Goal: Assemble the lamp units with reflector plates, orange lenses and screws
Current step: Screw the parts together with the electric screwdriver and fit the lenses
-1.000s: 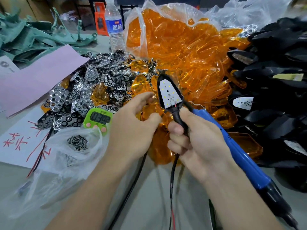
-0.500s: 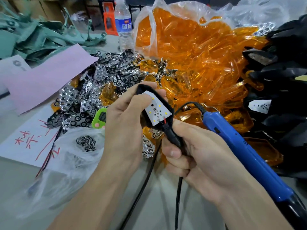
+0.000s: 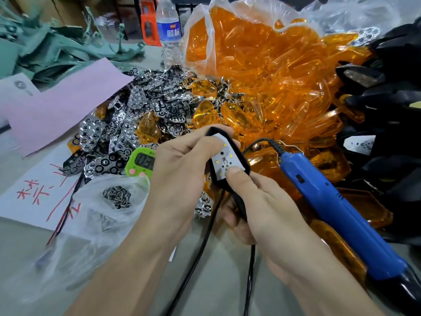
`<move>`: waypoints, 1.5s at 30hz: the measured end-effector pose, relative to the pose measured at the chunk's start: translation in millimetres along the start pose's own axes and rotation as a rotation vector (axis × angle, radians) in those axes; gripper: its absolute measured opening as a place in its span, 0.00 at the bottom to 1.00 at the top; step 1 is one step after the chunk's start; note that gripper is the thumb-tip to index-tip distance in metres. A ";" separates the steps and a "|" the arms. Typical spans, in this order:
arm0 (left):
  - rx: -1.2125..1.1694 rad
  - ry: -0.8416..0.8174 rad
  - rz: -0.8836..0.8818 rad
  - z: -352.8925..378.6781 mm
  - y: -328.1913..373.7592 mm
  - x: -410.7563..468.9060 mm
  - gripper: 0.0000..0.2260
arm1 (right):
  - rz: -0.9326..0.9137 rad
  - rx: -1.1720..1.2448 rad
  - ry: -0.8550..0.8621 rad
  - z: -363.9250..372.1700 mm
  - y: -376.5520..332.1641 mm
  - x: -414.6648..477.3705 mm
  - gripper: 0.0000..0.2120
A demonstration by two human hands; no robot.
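A black plastic lamp unit with a white LED board is held between both hands. The left hand pinches its far end, and the right hand grips its stem, thumb pressing the board. A blue electric screwdriver lies just right of the right hand, and clear orange plastic lenses are heaped beyond both hands.

Left hand on lamp unit (screwdriver beside)

Both your hands now on the lamp unit
Your left hand has left the orange lenses and grips the lamp unit's top; your right hand has slid its thumb up onto the white board.
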State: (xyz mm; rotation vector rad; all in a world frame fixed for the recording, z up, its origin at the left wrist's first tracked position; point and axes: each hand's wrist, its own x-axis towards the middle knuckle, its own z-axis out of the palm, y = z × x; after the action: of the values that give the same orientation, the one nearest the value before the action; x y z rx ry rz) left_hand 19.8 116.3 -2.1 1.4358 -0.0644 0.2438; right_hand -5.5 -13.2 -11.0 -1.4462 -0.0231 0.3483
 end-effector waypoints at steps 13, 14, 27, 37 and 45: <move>-0.051 -0.148 -0.116 -3.1 3.7 0.8 0.11 | 0.053 -0.005 0.021 0.3 -3.7 -0.3 0.21; -0.051 -0.152 -0.122 -3.5 3.9 1.0 0.10 | 0.054 0.021 0.021 0.8 -3.6 -0.2 0.20; -0.093 -0.157 -0.216 -6.9 0.9 5.5 0.10 | 0.068 -0.036 0.099 4.3 5.8 2.0 0.22; -0.097 -0.131 -0.216 -3.4 0.6 4.6 0.10 | 0.056 -0.195 0.133 3.3 13.6 6.1 0.24; 0.031 -0.088 -0.142 -2.4 -0.8 2.5 0.10 | 0.037 -0.200 0.134 2.4 10.8 6.5 0.25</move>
State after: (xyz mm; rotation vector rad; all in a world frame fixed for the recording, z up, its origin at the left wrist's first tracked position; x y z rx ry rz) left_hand 22.2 118.9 -2.8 1.4750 -0.0304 0.0657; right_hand -2.3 -8.3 -22.5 -1.6676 0.0790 0.2848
